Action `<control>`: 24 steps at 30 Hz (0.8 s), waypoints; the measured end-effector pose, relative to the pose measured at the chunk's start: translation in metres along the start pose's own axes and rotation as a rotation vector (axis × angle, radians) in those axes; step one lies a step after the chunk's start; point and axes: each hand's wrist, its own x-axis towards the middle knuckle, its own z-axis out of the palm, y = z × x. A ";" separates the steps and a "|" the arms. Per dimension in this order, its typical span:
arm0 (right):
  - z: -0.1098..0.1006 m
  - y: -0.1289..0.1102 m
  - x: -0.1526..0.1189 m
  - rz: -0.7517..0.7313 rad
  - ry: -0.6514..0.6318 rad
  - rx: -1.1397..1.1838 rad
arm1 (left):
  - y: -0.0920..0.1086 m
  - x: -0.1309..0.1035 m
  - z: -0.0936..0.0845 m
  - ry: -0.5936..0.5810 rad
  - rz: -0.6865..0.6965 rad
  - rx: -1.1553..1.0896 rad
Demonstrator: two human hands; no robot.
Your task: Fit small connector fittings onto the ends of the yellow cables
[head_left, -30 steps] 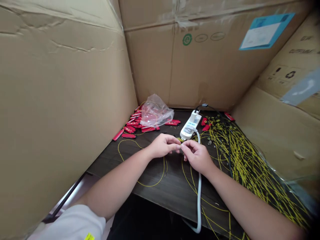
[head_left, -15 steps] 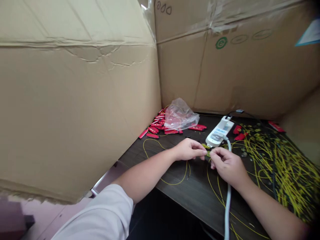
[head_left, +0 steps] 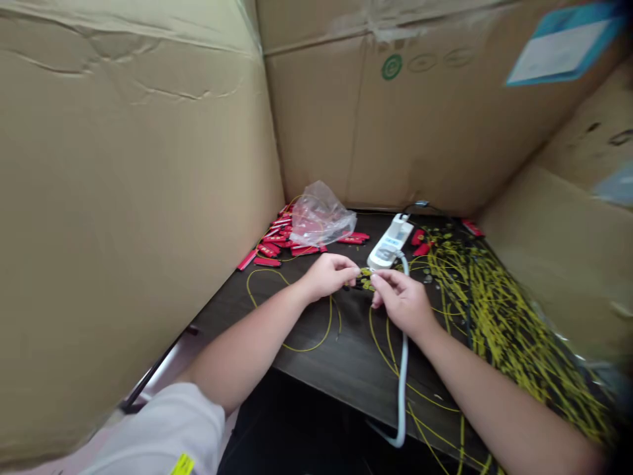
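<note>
Both hands are held close together over the middle of a dark worktop (head_left: 341, 366), with a small gap left between the fingertips. On the left hand (head_left: 330, 276), the fingers are bent in toward the thumb; the right hand (head_left: 403, 300) is curled in the same pinching shape. Whether anything is gripped in either hand cannot be told, as whatever may lie at the fingertips is too small and blurred. A yellow cable (head_left: 330, 322) is seen looping across the worktop below the left hand, and further yellow strands are laid out below the right hand. Small yellow pieces (head_left: 366, 282) are seen in the gap between the hands.

Just beyond the right hand, a white power strip (head_left: 378, 262) is set at a slant, and from it a white cord (head_left: 404, 369) is led down past the right wrist and over the front edge. To the right, a large tangle of yellow wires (head_left: 494, 316) is spread. To the left, red pieces (head_left: 268, 250) are heaped, partly covered by a crumpled clear plastic bag (head_left: 321, 218). The worktop is bordered by cardboard (head_left: 316, 125) at the left, back and right.
</note>
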 end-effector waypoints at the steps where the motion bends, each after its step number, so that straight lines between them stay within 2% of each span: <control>1: 0.001 0.000 0.001 0.009 0.008 0.013 | 0.002 0.000 -0.002 0.032 -0.010 -0.038; 4: 0.001 0.001 0.001 0.031 0.004 0.032 | 0.006 0.002 -0.010 0.111 -0.030 -0.153; 7: 0.001 0.001 0.001 0.044 -0.002 0.040 | 0.009 0.003 -0.015 0.137 -0.050 -0.251; 13: 0.001 0.000 -0.001 0.034 -0.021 0.039 | 0.006 0.003 -0.015 0.113 -0.098 -0.318; 24: 0.003 0.004 -0.001 0.017 -0.039 0.033 | 0.001 0.006 -0.014 0.061 -0.082 -0.298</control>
